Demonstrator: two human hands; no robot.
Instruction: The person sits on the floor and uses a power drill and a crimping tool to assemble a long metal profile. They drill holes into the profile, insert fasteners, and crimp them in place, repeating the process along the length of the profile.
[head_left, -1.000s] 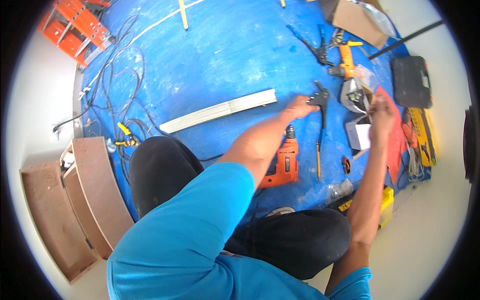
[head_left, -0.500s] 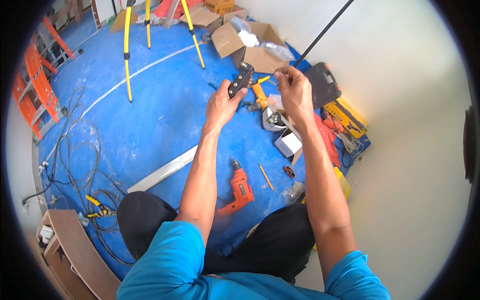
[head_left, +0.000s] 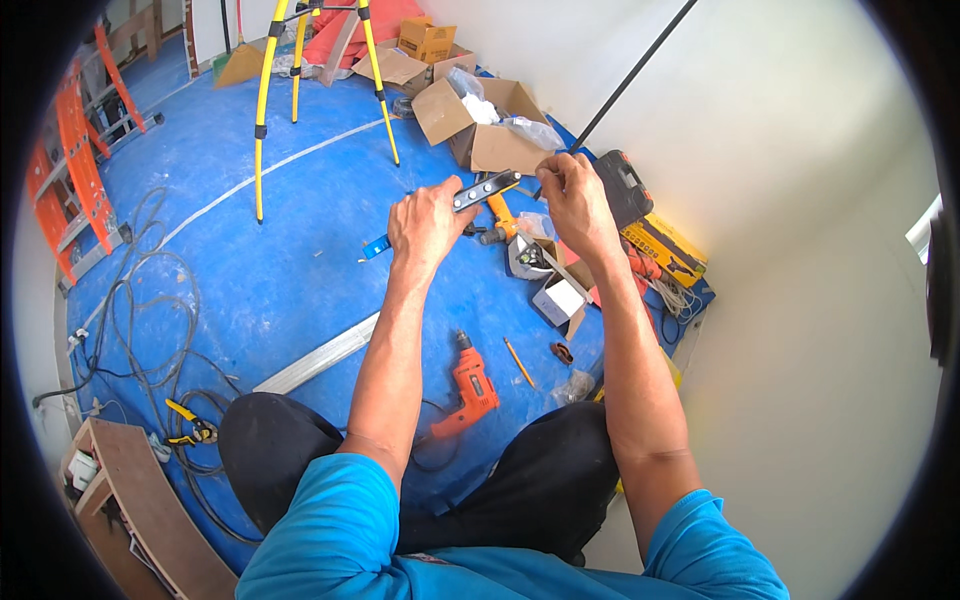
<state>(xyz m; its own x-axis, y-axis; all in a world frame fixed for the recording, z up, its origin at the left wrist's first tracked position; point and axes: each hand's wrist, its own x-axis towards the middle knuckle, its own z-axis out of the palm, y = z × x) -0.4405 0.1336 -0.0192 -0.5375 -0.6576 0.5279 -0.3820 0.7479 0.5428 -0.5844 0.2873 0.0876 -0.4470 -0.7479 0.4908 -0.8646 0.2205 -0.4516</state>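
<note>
Black tool (head_left: 487, 190), turned flatter, in left hand (head_left: 424, 224)

Gap between hands (head_left: 423, 225): narrow, black tool (head_left: 487, 190) juts in
Blue floor (head_left: 240, 275): open between yellow tripod (head_left: 261, 130) and pale strip (head_left: 322, 355)
Orange drill (head_left: 470, 392): obstacle between the knees (head_left: 575, 435)

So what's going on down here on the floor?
A person's left hand holds up what looks like a black hand riveter with a blue grip. The right hand is raised close to its head, fingertips pinched together; anything between them is too small to make out. An orange corded drill and a pencil lie on the blue floor nearby.
</note>
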